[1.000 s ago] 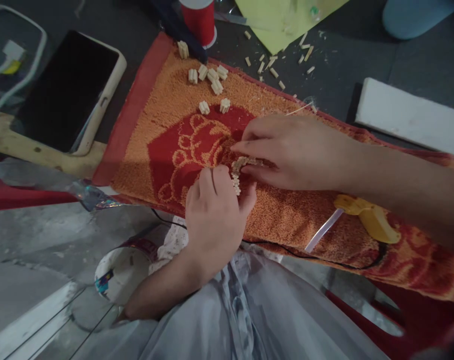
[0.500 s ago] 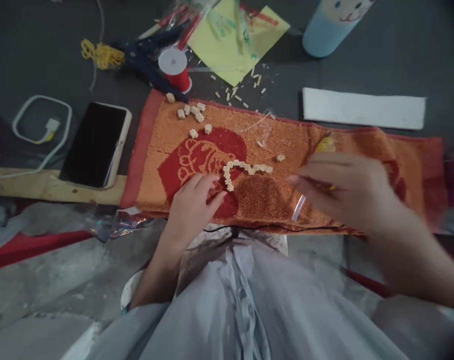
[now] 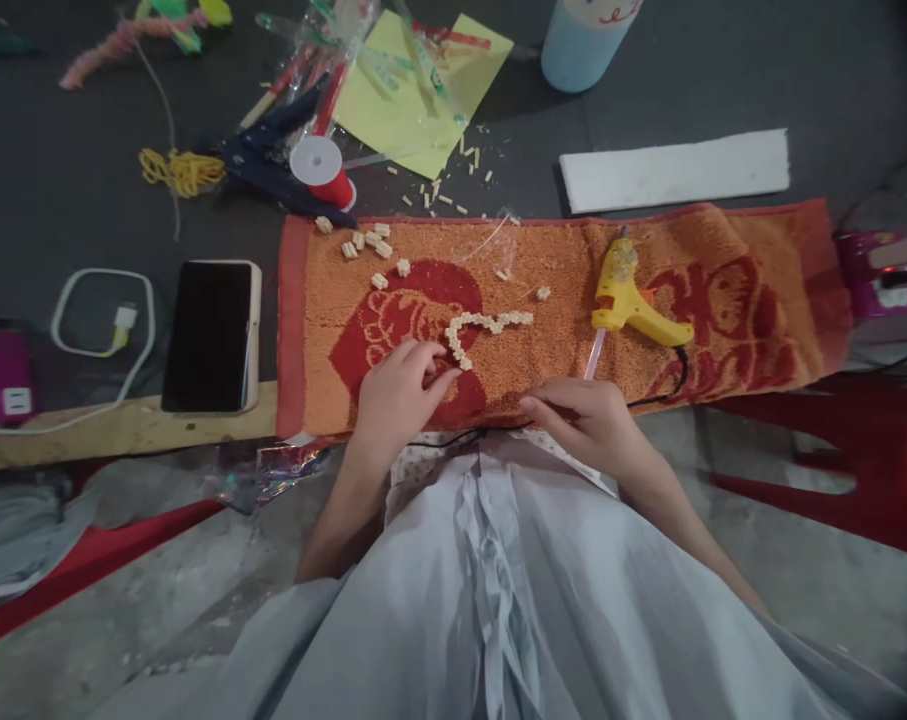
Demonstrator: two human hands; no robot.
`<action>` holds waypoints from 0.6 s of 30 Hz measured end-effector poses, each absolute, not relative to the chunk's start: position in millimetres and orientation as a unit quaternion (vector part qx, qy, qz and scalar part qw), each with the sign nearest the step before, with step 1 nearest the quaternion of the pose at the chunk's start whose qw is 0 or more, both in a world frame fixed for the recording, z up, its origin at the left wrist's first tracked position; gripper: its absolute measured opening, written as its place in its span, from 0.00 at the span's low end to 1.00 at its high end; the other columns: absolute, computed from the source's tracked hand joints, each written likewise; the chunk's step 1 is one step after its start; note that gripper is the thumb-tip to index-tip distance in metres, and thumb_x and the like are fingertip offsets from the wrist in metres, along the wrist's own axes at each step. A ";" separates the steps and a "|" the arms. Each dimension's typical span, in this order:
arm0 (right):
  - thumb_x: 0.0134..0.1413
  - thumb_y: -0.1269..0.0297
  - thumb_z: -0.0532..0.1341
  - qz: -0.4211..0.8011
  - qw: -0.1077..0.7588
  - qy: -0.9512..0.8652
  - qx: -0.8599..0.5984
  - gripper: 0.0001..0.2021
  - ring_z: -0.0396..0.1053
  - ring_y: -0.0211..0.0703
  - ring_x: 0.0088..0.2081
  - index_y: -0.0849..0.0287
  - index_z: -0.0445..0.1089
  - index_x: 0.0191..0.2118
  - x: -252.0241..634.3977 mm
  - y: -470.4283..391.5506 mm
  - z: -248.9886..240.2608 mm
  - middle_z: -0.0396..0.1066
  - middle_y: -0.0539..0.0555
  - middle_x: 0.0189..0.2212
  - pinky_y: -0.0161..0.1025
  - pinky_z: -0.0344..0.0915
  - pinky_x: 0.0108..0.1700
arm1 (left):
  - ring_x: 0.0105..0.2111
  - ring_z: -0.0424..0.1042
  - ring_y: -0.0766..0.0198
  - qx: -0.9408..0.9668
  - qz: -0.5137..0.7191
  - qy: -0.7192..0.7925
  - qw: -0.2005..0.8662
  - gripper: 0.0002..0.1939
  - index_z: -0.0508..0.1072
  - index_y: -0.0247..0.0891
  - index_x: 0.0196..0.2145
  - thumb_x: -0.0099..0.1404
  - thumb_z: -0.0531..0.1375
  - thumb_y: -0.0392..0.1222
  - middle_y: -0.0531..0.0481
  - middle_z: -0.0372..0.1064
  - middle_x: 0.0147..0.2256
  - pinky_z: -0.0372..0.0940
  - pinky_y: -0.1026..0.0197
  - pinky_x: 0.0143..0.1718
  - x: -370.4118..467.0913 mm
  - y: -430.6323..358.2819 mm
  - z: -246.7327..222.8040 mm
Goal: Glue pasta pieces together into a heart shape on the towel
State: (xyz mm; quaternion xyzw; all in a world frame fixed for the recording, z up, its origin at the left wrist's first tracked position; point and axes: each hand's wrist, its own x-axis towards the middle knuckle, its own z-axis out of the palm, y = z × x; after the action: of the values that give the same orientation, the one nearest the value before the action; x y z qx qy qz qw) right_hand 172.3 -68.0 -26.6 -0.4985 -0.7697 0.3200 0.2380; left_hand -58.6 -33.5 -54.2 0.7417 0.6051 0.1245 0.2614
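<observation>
Left hand [image 3: 397, 390] rests on orange towel [image 3: 558, 350], loosely curled fingertips touching near end of curved bead chain [image 3: 477, 328], gripping nothing. Right hand [image 3: 584, 420] at towel's near edge, grip unclear. Yellow glue gun [image 3: 633, 300] lies right.

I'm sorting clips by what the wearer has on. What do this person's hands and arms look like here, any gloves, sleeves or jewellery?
Both hands are bare: no gloves, and no rings or watch that I can make out on the left hand or right hand. The forearms are uncovered too; no sleeve ends show. Below them lies a pale grey-white garment with a tied strip down its middle.
</observation>
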 end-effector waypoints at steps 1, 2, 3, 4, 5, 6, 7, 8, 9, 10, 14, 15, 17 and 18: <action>0.65 0.64 0.56 0.311 0.238 -0.774 -0.497 0.15 0.58 0.31 0.20 0.59 0.67 0.25 170.3 -69.6 -25.1 0.62 0.47 0.18 0.31 0.52 0.24 | 0.31 0.69 0.65 0.742 0.123 0.605 0.260 0.11 0.73 0.40 0.43 0.65 0.63 0.46 0.53 0.71 0.35 0.60 0.63 0.34 -58.5 -33.4 -54.1; 0.65 0.64 0.56 0.301 0.237 -0.779 -0.496 0.15 0.58 0.31 0.19 0.59 0.68 0.26 168.6 -71.0 -23.7 0.63 0.47 0.18 0.31 0.52 0.24 | 0.32 0.70 0.65 0.743 0.122 0.605 0.258 0.11 0.73 0.40 0.43 0.65 0.63 0.46 0.53 0.71 0.35 0.60 0.62 0.34 -58.3 -33.4 -54.0; 0.65 0.63 0.56 0.289 0.236 -0.785 -0.494 0.16 0.57 0.31 0.19 0.59 0.68 0.26 167.0 -72.1 -22.5 0.64 0.47 0.17 0.31 0.52 0.24 | 0.32 0.70 0.65 0.743 0.122 0.605 0.257 0.11 0.73 0.40 0.43 0.65 0.63 0.46 0.53 0.71 0.35 0.61 0.62 0.34 -58.0 -33.5 -54.0; 0.65 0.63 0.55 0.278 0.233 -0.791 -0.493 0.16 0.57 0.31 0.19 0.59 0.68 0.26 165.8 -73.0 -21.5 0.64 0.47 0.17 0.31 0.51 0.23 | 0.32 0.70 0.65 0.744 0.122 0.605 0.256 0.11 0.73 0.40 0.43 0.65 0.62 0.46 0.52 0.71 0.36 0.61 0.62 0.35 -57.6 -33.6 -54.1; 0.66 0.62 0.55 0.268 0.230 -0.796 -0.491 0.17 0.57 0.31 0.18 0.59 0.68 0.25 164.8 -73.6 -20.8 0.63 0.47 0.17 0.31 0.51 0.23 | 0.33 0.71 0.64 0.745 0.124 0.604 0.254 0.11 0.73 0.40 0.43 0.66 0.62 0.46 0.52 0.71 0.36 0.61 0.62 0.35 -57.2 -33.8 -54.3; 0.66 0.62 0.54 0.260 0.227 -0.800 -0.491 0.18 0.57 0.31 0.18 0.59 0.68 0.24 164.2 -74.0 -20.4 0.63 0.47 0.16 0.31 0.51 0.23 | 0.34 0.71 0.64 0.746 0.125 0.604 0.252 0.11 0.73 0.40 0.43 0.66 0.62 0.46 0.52 0.71 0.36 0.62 0.62 0.36 -56.8 -34.0 -54.7; 0.66 0.62 0.54 0.255 0.222 -0.803 -0.491 0.18 0.57 0.31 0.18 0.59 0.67 0.24 163.7 -74.1 -20.4 0.63 0.47 0.16 0.31 0.51 0.23 | 0.35 0.71 0.63 0.748 0.126 0.603 0.249 0.11 0.73 0.40 0.43 0.66 0.62 0.46 0.52 0.71 0.36 0.62 0.62 0.36 -56.4 -34.2 -55.2; 0.66 0.61 0.54 0.254 0.218 -0.804 -0.491 0.19 0.57 0.32 0.18 0.59 0.67 0.23 163.4 -74.0 -20.8 0.62 0.47 0.16 0.31 0.51 0.23 | 0.36 0.71 0.63 0.749 0.126 0.602 0.245 0.11 0.72 0.40 0.43 0.66 0.62 0.46 0.51 0.71 0.36 0.62 0.62 0.37 -56.1 -34.4 -55.7; 0.66 0.61 0.54 0.254 0.216 -0.805 -0.491 0.19 0.57 0.32 0.18 0.59 0.66 0.22 163.1 -73.8 -21.3 0.62 0.47 0.15 0.31 0.50 0.23 | 0.37 0.71 0.62 0.751 0.126 0.602 0.242 0.11 0.72 0.40 0.43 0.66 0.61 0.46 0.51 0.71 0.36 0.62 0.62 0.37 -55.8 -34.5 -56.3; 0.66 0.60 0.53 0.254 0.214 -0.804 -0.493 0.20 0.57 0.32 0.18 0.59 0.66 0.22 162.7 -73.5 -22.0 0.62 0.47 0.15 0.32 0.50 0.23 | 0.37 0.71 0.62 0.751 0.126 0.602 0.238 0.10 0.72 0.40 0.43 0.66 0.61 0.47 0.52 0.71 0.36 0.62 0.62 0.38 -55.5 -34.6 -56.8; 0.66 0.59 0.53 0.253 0.208 -0.801 -0.501 0.20 0.57 0.32 0.18 0.59 0.65 0.22 160.6 -72.1 -23.8 0.63 0.47 0.16 0.32 0.49 0.24 | 0.37 0.71 0.62 0.751 0.133 0.605 0.229 0.11 0.72 0.40 0.43 0.66 0.61 0.47 0.51 0.70 0.35 0.62 0.61 0.39 -55.0 -35.7 -58.2; 0.66 0.59 0.53 0.254 0.204 -0.800 -0.503 0.20 0.57 0.32 0.18 0.59 0.66 0.22 160.1 -71.9 -23.4 0.63 0.47 0.15 0.33 0.49 0.24 | 0.37 0.71 0.62 0.750 0.136 0.604 0.231 0.11 0.72 0.40 0.44 0.66 0.61 0.46 0.51 0.70 0.36 0.63 0.62 0.39 -55.4 -36.2 -58.5; 0.66 0.58 0.53 0.264 0.187 -0.800 -0.505 0.20 0.57 0.32 0.18 0.59 0.67 0.23 159.4 -71.8 -22.0 0.63 0.48 0.16 0.33 0.48 0.25 | 0.36 0.71 0.63 0.749 0.144 0.600 0.241 0.11 0.72 0.40 0.44 0.66 0.61 0.46 0.51 0.70 0.36 0.63 0.62 0.39 -56.8 -37.3 -59.4; 0.67 0.58 0.52 0.271 0.175 -0.801 -0.505 0.20 0.58 0.33 0.19 0.59 0.67 0.24 159.3 -71.9 -21.1 0.64 0.48 0.16 0.34 0.48 0.25 | 0.35 0.70 0.64 0.749 0.149 0.597 0.247 0.11 0.72 0.39 0.44 0.66 0.61 0.46 0.51 0.70 0.36 0.63 0.62 0.38 -57.8 -37.9 -60.0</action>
State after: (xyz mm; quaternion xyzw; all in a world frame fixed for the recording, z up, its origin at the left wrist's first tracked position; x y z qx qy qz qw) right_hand 159.3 -71.9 -21.1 -0.5047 -0.8007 0.2712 0.1751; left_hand -57.8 -37.9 -60.0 0.7487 0.5970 0.1489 0.2466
